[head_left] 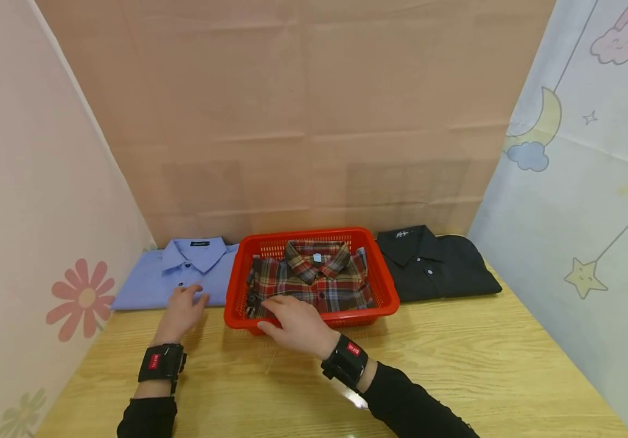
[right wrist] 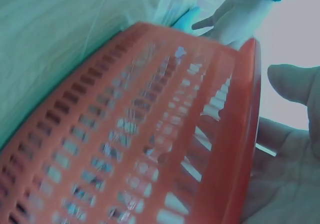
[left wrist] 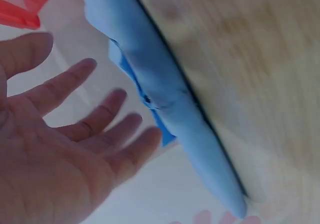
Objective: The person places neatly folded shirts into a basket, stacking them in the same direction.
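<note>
A folded plaid shirt lies collar up inside a red plastic basket. To the basket's left is a folded light blue shirt, and to its right a folded black shirt. My left hand hovers at the blue shirt's front edge; in the left wrist view its fingers are spread and apart from the cloth. My right hand reaches over the basket's front rim with its fingers above the plaid shirt. In the right wrist view the rim hides part of those fingers, and the thumb stands off the rim.
All three shirts lie along the back of a wooden table. Behind them rises a tan cloth backdrop. Printed sheets flank the table, one with a pink flower on the left, one with a yellow star on the right.
</note>
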`<state>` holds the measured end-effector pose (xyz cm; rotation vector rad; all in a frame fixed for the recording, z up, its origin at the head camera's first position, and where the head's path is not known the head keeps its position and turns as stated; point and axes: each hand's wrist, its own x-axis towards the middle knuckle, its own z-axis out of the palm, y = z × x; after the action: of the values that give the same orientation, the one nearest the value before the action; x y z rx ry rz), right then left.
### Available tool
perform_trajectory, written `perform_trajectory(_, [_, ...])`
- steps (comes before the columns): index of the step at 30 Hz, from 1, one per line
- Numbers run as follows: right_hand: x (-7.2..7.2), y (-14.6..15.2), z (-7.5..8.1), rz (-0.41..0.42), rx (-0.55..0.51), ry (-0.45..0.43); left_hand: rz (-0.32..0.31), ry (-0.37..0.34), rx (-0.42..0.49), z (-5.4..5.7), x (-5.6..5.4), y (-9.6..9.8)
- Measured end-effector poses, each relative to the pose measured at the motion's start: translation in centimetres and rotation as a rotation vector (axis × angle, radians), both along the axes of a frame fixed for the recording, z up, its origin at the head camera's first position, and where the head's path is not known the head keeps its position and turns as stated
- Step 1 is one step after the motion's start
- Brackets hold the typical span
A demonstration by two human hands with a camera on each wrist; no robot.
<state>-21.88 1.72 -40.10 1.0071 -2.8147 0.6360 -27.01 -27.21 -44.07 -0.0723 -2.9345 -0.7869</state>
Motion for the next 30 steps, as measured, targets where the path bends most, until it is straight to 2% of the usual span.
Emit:
perform_trajectory(4, [0.5, -1.4, -0.4, 0.054, -0.015, 0.159, 0.035, -0.128, -0.046, -0.3, 0.3, -1.0])
perform_trajectory(9, [1.1, -3.1, -0.8, 0.128, -0.041, 0.343, 0.057, -0.231, -0.041, -0.5, 0.4, -2.4])
perform_trajectory(13, [1.5, -4.2, -1.4, 0.188, -0.056, 0.47, 0.07, -0.269, -0.037, -1.0, 0.4, -3.3])
perform_trajectory(16, [1.9, -5.0, -2.0, 0.214, -0.057, 0.537, 0.056, -0.263, -0.079, -1.3, 0.4, -3.5])
perform_trajectory(20, [2.5, -5.9, -2.7, 0.261, -0.036, 0.571, 0.043, -0.257, -0.145, -1.4, 0.6, -3.5])
perform_trajectory(25, [3.2, -7.3, -3.4, 0.31, 0.001, 0.589, 0.085, -0.26, -0.18, -1.5, 1.1, -3.4])
perform_trajectory(28, [3.3, -8.1, -3.8, 0.322, 0.03, 0.572, 0.106, -0.263, -0.199, -1.4, 1.5, -3.2])
perform_trajectory(30, [3.2, -8.5, -4.0, 0.323, 0.033, 0.522, 0.104, -0.27, -0.21, -1.1, 1.6, -3.2])
